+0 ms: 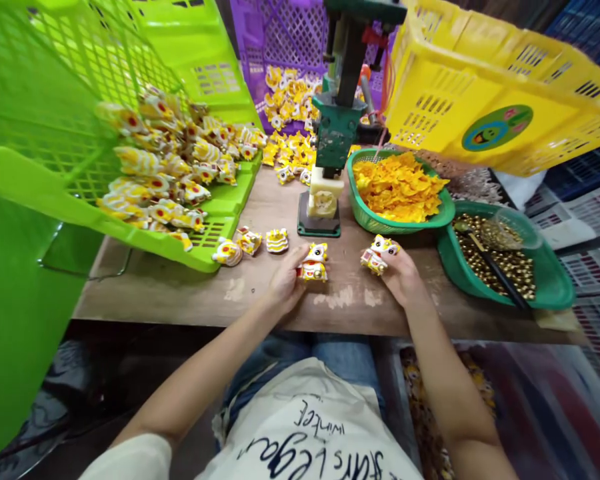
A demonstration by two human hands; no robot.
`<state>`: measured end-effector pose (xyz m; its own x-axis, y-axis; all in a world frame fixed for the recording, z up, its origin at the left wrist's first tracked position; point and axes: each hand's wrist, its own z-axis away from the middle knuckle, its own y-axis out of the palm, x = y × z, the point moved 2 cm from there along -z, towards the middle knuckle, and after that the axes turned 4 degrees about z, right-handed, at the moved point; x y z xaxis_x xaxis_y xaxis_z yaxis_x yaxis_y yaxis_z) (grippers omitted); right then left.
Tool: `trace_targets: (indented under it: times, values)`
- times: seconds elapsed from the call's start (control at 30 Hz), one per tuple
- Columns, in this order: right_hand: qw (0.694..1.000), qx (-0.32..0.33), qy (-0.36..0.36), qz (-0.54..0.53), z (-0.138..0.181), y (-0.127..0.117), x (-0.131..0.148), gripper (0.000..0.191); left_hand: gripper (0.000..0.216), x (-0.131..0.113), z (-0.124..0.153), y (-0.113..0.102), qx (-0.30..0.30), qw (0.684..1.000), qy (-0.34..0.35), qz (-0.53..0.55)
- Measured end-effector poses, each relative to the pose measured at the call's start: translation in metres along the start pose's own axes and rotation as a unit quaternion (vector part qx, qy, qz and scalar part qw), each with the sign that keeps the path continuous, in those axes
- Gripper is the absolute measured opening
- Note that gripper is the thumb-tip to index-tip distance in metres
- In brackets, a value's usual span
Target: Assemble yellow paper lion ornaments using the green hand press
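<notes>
My left hand (pixel 286 281) is closed on a small yellow, white and red toy figure (pixel 314 262) just above the wooden table (pixel 180 293). My right hand (pixel 403 275) grips a second toy figure (pixel 379 254) of the same kind. Both hands hover near the table's front edge, in front of a green hand press (pixel 335 120) whose cream block (pixel 324 193) sits on a dark base. Three loose figures (pixel 250 243) lie on the table left of my left hand.
A tilted green crate (pixel 45 180) at the left spills several toy figures. A green basket (pixel 445 212) of orange-yellow pieces and a green tray (pixel 555 280) of small brass parts stand at the right. A yellow crate (pixel 480 80) and a purple crate (pixel 280 40) stand behind.
</notes>
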<state>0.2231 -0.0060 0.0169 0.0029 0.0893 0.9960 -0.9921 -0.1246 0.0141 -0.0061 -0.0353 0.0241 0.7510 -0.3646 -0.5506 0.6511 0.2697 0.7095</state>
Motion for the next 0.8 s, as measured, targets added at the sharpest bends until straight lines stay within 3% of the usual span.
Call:
trace_targets:
  times: [0.13,0.27,0.4,0.5,0.63,0.8]
  values:
    - [0.997,0.041,0.012,-0.058,0.01,0.01,0.007,0.043,0.025,0.001,-0.006,-0.001,0.037,0.999,0.009,-0.004]
    - [0.993,-0.053,-0.066,0.077,0.009,-0.008,-0.005,0.051,0.028,0.0,-0.003,0.001,0.072,0.997,0.021,-0.017]
    - [0.928,-0.189,-0.122,0.298,0.01,-0.043,-0.019,0.055,0.029,-0.001,0.001,0.002,0.085,0.995,0.042,-0.027]
    - [0.883,-0.243,-0.113,0.386,0.015,-0.061,-0.025,0.057,0.032,0.0,0.002,0.002,0.1,0.994,0.047,-0.014]
    - [0.859,-0.252,-0.119,0.429,0.02,-0.067,-0.032,0.057,0.029,0.002,0.002,0.004,0.118,0.992,0.001,0.035]
    - [0.843,-0.233,-0.158,0.459,0.028,-0.06,-0.024,0.061,0.042,0.002,0.002,0.009,0.088,0.991,-0.061,0.076]
